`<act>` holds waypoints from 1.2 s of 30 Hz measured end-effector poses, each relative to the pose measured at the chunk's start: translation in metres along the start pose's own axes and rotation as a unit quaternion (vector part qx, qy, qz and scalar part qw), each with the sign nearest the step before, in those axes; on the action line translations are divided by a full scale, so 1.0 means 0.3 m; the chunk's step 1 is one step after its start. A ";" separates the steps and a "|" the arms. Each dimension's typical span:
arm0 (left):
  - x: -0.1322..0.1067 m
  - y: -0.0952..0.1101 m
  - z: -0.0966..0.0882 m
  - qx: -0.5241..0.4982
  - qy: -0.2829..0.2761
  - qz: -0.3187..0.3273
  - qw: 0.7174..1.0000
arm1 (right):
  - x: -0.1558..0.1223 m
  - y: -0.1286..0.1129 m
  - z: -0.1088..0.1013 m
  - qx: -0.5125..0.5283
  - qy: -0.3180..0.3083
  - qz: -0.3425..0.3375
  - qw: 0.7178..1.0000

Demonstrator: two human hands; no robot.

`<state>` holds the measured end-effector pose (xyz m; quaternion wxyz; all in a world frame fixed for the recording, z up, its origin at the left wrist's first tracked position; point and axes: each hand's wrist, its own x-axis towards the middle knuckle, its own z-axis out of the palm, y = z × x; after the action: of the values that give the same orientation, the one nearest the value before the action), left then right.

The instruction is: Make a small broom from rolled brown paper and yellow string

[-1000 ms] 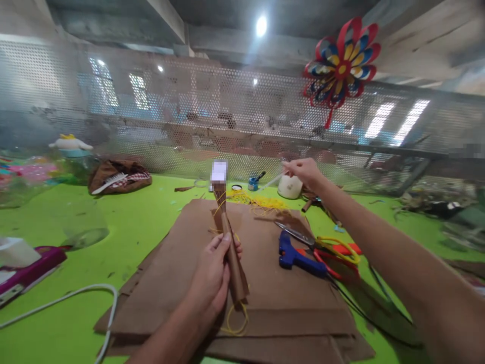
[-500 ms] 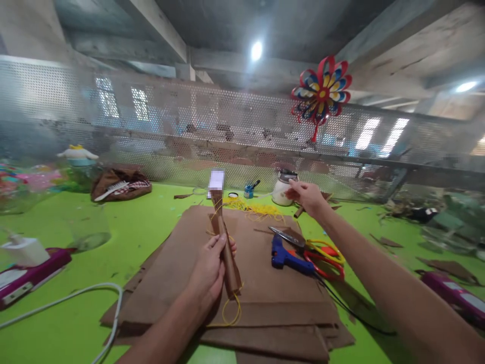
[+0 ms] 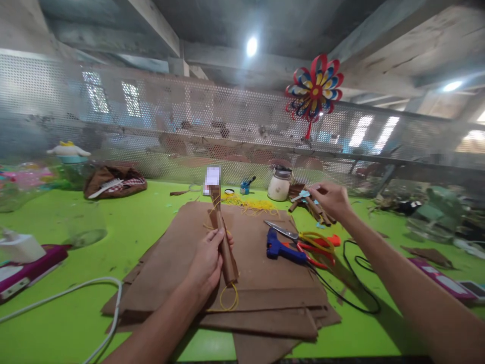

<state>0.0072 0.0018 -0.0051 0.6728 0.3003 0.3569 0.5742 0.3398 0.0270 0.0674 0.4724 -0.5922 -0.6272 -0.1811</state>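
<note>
My left hand point(image 3: 212, 258) is wrapped round a rolled brown tube point(image 3: 226, 253), which looks like paper or thin leather. The tube stands tilted over a stack of brown sheets point(image 3: 178, 263), with yellow string point(image 3: 229, 298) looped at its lower end. My right hand point(image 3: 331, 201) reaches to the back right, thumb and forefinger pinched together. At its fingertips are small light blue flower-like pieces point(image 3: 304, 194) above a heap of short brown rolls point(image 3: 322, 216). Whether a piece is in the pinch cannot be made out.
Scissors point(image 3: 282, 230) and a blue glue gun point(image 3: 280, 247) lie on the sheets' right side, a black cord point(image 3: 364, 306) trailing off. Behind are a white jar point(image 3: 279, 186), a blue bottle point(image 3: 245, 188) and tangled yellow string point(image 3: 261, 206). A white cable point(image 3: 118, 303) crosses the left.
My right hand has moved right from beside the jar to the brown rolls, uncovering the jar and light blue pieces. My left hand keeps its hold on the tube. The view has shifted slightly.
</note>
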 end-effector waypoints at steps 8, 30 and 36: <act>0.013 -0.008 -0.006 0.006 -0.023 0.004 1.000 | -0.066 -0.051 -0.119 0.333 -0.015 0.115 0.936; -0.002 -0.003 0.012 0.009 -0.056 -0.035 0.998 | -0.342 -0.180 -0.018 -0.186 -0.445 -0.127 0.867; 0.001 -0.013 0.004 -0.004 -0.057 -0.033 0.998 | -0.365 -0.194 -0.023 -0.149 -0.436 -0.154 0.874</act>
<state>0.0103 0.0015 -0.0076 0.7119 0.3182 0.3253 0.5348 0.2730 -0.0546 0.0018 0.0239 -0.5704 -0.8183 -0.0664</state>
